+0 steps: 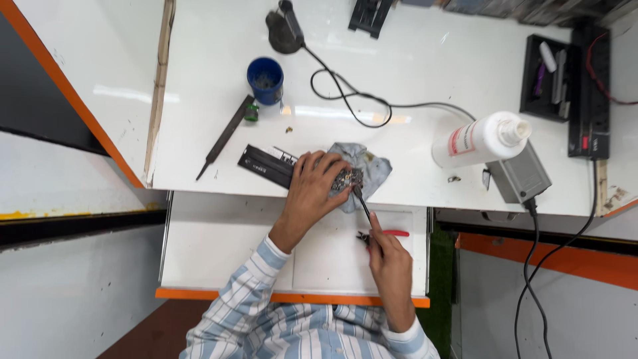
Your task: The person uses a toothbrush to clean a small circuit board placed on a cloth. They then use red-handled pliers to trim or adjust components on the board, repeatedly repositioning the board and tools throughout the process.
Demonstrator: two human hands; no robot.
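White workbench (412, 60) with orange edging fills the view, and a pull-out shelf (219, 246) juts from its near edge. At that near edge, about midway along, the left hand (314, 189) presses down on a small dark circuit board (348, 178), fingers curled over it and pinning it against a crumpled grey cloth (367, 167). The right hand (389, 260) hovers over the shelf, fingers closed around a thin dark probe (362, 203); its long axis runs diagonally, the tip pointing up and away from the person to touch the board's near edge. Red-handled pliers (385, 234) lie on the shelf just beside that hand. Left of the board a flat black case (266, 164) lies slantwise, and beyond it a long dark file (224, 136) leans toward a blue cup (266, 80). A black cable (352, 100) loops across the middle of the bench. Toward the right edge a white bottle (480, 138) lies on its side next to a grey box (522, 174), with a black tray (546, 76) near the far right corner.
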